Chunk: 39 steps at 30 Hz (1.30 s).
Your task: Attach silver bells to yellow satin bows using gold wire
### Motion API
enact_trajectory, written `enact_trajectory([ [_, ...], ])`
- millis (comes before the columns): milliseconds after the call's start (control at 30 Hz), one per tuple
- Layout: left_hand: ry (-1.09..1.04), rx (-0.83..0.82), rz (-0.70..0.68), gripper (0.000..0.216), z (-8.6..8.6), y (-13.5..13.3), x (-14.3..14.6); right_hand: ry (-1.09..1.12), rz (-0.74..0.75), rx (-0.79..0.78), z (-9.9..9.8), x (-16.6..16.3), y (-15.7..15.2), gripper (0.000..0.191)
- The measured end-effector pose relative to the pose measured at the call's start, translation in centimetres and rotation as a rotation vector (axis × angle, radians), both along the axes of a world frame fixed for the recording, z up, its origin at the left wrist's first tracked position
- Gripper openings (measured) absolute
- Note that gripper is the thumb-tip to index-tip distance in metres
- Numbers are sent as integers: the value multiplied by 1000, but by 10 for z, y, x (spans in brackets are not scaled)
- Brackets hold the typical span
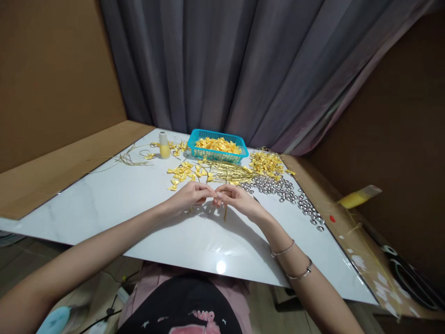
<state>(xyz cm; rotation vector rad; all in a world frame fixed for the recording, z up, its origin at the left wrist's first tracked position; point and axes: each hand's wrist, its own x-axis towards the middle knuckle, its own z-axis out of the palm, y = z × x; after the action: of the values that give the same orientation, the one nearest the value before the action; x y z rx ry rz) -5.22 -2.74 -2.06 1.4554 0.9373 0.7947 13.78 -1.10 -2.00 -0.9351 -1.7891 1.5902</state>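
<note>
My left hand and my right hand meet above the white tabletop, fingertips pinched together. Between them runs a thin gold cord, one end of which hangs below my right hand. Most of the cord is hidden by the fingers. A bit of yellow shows under my left hand, too small to name. Just beyond the hands lie loose yellow ribbon bows and a bundle of straight gold cords. Small silver rings are spread to the right of my right hand.
A blue plastic basket full of yellow bows stands at the back. Left of it is a small yellow bottle near looped cords. More bows with cords form a pile at right. Black-handled scissors lie at the far right.
</note>
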Motion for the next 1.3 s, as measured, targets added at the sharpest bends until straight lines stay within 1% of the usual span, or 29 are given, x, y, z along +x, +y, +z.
enact_trajectory([
  [67,17,4,-12,25,1,-1,0,12,-1,-27,-1,-2,-2,39],
  [133,41,-9,-17,24,2,-2,0,11,-12,-21,-2,-3,-3,39],
  [267,76,-44,-27,25,3,-1,0,-17,-58,41,-3,-1,-2,39],
  [400,126,-34,-51,24,3,1,-3,-30,-92,82,-2,2,1,39],
  [500,170,5,-135,28,5,2,-6,-29,-103,90,-1,4,3,39],
  [567,152,34,-205,33,7,2,-8,-27,-100,84,0,7,5,38],
  [633,126,49,-231,35,8,2,-8,-26,-89,67,2,9,6,36],
  [733,112,29,-189,35,7,1,-8,-18,-82,33,5,11,6,34],
  [900,95,-19,-114,32,6,2,-9,11,-117,-24,5,15,10,32],
  [1133,84,-37,-103,28,7,5,-12,42,-157,-101,4,19,15,33],
  [1300,95,-18,-111,30,7,7,-14,65,-171,-144,3,21,17,32],
])
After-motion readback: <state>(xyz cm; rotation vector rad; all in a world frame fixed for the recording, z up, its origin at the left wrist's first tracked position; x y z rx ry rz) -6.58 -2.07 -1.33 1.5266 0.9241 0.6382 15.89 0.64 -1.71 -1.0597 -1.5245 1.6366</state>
